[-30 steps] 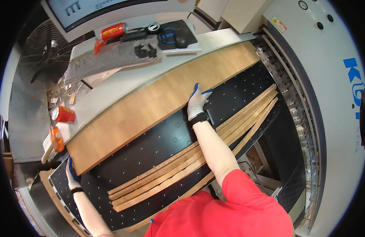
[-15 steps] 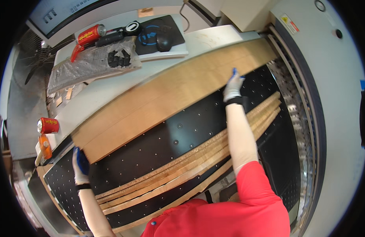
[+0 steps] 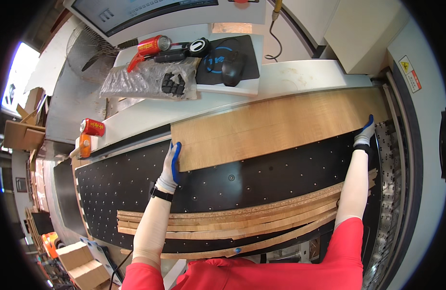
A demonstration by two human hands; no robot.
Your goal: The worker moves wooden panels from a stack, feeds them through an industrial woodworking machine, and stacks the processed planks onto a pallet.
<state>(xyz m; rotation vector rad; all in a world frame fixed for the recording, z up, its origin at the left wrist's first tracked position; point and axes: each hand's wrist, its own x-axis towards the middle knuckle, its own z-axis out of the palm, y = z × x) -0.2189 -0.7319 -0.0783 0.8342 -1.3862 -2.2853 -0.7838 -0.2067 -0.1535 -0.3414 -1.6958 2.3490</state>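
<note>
A long wooden board (image 3: 271, 125) with a pale brown face lies along the far side of a black perforated machine bed (image 3: 208, 183). My left hand (image 3: 170, 164), in a white glove with a blue palm, is at the board's left end, its palm side against it and fingers stretched out. At the near edge, close to the right end, my right hand (image 3: 364, 131) touches the board with its fingers extended, in a matching glove. Nearer to me, several narrow wooden strips (image 3: 223, 217) lie side by side on the bed. The undersides of both hands are hidden.
Beyond the board runs a white ledge (image 3: 300, 79) with a black mouse (image 3: 233, 67), a plastic bag (image 3: 136, 82) and a red can (image 3: 154, 45). Another red can (image 3: 93, 127) stands left, by an orange tool (image 3: 84, 145). A grey machine housing (image 3: 421, 58) bounds the right side.
The board has moved right along the bed and its right end now lies by the machine rail. Both hands have moved with it, and my view has turned.
</note>
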